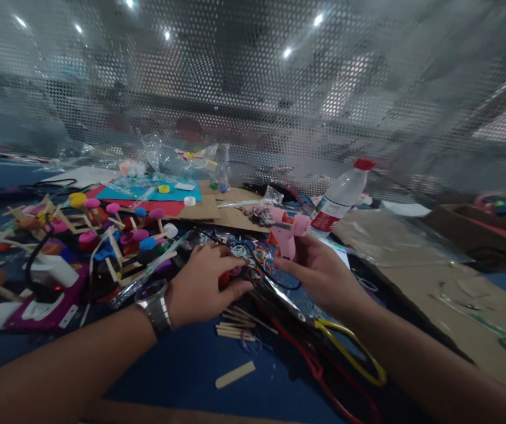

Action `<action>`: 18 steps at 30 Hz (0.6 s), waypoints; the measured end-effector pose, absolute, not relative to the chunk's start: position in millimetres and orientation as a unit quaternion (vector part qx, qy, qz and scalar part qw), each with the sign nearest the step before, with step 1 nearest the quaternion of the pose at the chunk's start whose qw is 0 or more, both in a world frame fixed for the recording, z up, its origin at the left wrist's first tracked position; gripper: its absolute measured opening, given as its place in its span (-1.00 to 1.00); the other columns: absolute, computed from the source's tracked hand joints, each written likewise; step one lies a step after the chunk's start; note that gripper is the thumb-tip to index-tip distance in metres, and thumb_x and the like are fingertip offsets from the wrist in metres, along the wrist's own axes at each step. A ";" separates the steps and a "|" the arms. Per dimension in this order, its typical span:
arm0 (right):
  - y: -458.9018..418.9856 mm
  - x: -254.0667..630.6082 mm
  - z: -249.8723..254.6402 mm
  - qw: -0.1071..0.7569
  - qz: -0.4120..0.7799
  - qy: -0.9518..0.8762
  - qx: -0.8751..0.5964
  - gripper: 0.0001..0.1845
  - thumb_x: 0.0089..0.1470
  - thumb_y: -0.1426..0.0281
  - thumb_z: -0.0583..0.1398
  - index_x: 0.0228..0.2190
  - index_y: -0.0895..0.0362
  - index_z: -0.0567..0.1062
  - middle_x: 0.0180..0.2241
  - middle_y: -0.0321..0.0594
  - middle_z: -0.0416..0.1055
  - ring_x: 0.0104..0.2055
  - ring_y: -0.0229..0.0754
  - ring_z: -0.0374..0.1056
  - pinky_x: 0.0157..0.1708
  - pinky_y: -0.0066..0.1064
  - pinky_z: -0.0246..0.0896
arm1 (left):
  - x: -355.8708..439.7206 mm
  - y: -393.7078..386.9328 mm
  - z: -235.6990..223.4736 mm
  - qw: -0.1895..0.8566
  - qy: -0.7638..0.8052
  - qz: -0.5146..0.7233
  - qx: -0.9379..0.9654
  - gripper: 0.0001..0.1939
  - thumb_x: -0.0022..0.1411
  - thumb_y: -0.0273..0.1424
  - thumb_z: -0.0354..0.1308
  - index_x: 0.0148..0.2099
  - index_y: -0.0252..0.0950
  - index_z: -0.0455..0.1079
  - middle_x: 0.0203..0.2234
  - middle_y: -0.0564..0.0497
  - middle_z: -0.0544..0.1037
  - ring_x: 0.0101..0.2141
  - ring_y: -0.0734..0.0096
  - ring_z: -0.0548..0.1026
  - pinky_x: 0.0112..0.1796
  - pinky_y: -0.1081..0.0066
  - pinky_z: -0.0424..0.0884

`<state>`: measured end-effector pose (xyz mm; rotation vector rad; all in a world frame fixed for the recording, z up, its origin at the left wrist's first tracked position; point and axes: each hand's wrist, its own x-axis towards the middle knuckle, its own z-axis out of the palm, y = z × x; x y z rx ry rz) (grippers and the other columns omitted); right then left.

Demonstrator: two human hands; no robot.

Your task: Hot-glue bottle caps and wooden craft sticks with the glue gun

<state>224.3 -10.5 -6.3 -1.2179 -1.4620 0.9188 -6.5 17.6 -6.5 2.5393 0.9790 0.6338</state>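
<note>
My right hand (312,268) is closed around a pink hot glue gun (286,232), held upright above the middle of the clutter. Dark greyish stuff shows around its front end. To the left, my left hand (211,280), with a metal-banded watch (156,306) on the wrist, has its fingers curled down and its thumb bent toward them. A small red piece (223,279) shows between thumb and fingers; the fingers partly hide it. Just beyond the fingertips lie several coloured rubber bands (259,253). Scissors with yellow handles (350,347) rest below my right hand.
Craft sticks with coloured caps (116,235) crowd the left, beside a purple power strip (54,300) with a white plug. A red-capped plastic bottle (339,197) stands tilted behind my right hand. Wooden sticks (235,330) lie in front; cardboard (429,294) spreads right.
</note>
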 end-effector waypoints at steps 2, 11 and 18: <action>-5.8 214.6 -4.1 0.514 0.446 -0.567 -0.464 -0.52 -0.04 0.28 0.42 -0.06 -0.02 0.50 -0.15 -0.25 0.61 -0.12 -0.08 0.52 0.01 -0.18 0.40 | -5.9 15.5 -5.9 0.189 0.325 0.250 0.892 -0.60 0.37 -0.14 0.16 0.09 -0.28 0.53 -0.13 -0.17 0.62 -0.05 0.02 0.51 0.03 0.03 0.40; 8.1 153.4 -3.6 0.579 0.455 -0.521 -0.432 -0.62 0.06 0.19 0.31 -0.08 0.02 0.48 -0.08 -0.16 0.58 -0.07 -0.04 0.48 -0.02 -0.18 0.43 | -2.2 16.1 -5.2 0.294 0.322 0.364 0.823 -0.73 0.41 -0.27 0.10 -0.03 -0.31 0.52 -0.07 -0.20 0.64 -0.02 0.07 0.56 0.06 0.13 0.44; 9.4 126.9 -13.7 0.578 0.478 -0.492 -0.442 -0.62 0.13 0.18 0.24 -0.05 0.04 0.40 -0.11 -0.14 0.52 -0.11 -0.07 0.48 -0.04 -0.20 0.44 | -3.7 20.2 -8.6 0.328 0.337 0.396 0.789 -0.66 0.31 -0.26 0.23 0.05 -0.33 0.48 -0.09 -0.20 0.65 -0.10 0.02 0.60 -0.06 0.17 0.49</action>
